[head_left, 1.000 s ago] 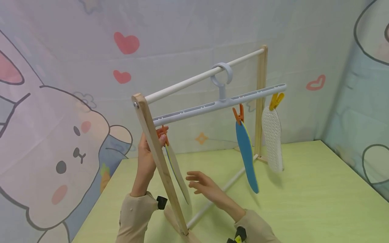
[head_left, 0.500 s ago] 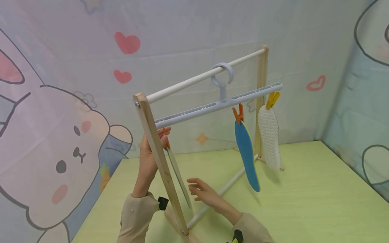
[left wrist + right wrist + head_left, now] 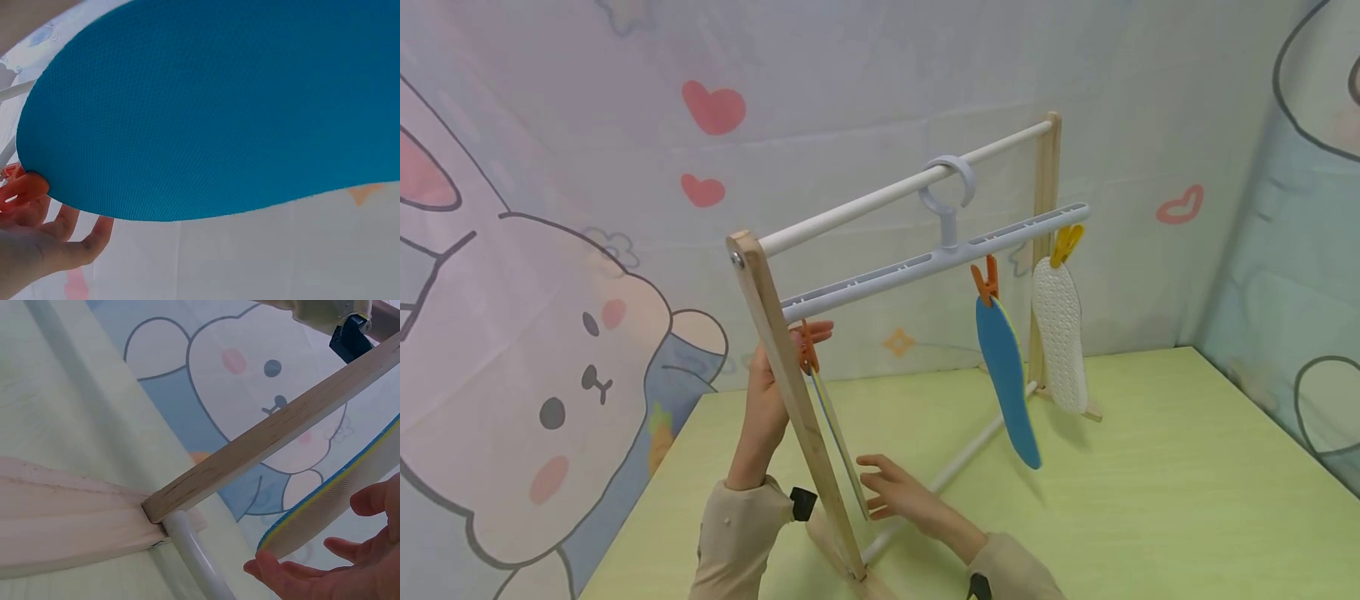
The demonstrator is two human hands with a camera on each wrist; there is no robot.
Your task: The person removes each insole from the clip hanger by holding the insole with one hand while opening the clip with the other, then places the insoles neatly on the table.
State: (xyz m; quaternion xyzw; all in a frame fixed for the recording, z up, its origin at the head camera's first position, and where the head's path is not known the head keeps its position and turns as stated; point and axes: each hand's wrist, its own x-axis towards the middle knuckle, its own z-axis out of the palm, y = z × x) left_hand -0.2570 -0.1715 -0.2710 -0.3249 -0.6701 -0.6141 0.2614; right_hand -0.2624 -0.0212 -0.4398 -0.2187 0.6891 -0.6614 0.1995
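My left hand (image 3: 766, 390) is raised behind the rack's near wooden post (image 3: 808, 429), fingers loosely extended behind an orange clothespin (image 3: 807, 357). That clothespin hangs below the grey hanger (image 3: 880, 281) and bites the top of an insole (image 3: 841, 442), seen edge-on; its blue face (image 3: 206, 112) fills the left wrist view. Low down, my right hand (image 3: 906, 500) has its fingers spread around the insole's lower end; whether they touch it I cannot tell. Farther along hang a blue insole (image 3: 1007, 375) on an orange clothespin (image 3: 988, 286) and a white bumpy insole (image 3: 1062, 333) on a yellow clothespin (image 3: 1066, 246).
The hanger's hook (image 3: 951, 175) loops over a white rod (image 3: 857, 208) between two wooden posts. A lower white rod (image 3: 970, 454) joins the feet. The rack stands on a light green table (image 3: 1165, 500) before a cartoon-printed cloth (image 3: 850, 100).
My left thumb has come away from the clothespin and its fingers have straightened. The right hand has moved lower towards the insole's bottom end. The hanger's far end has swung slightly left.
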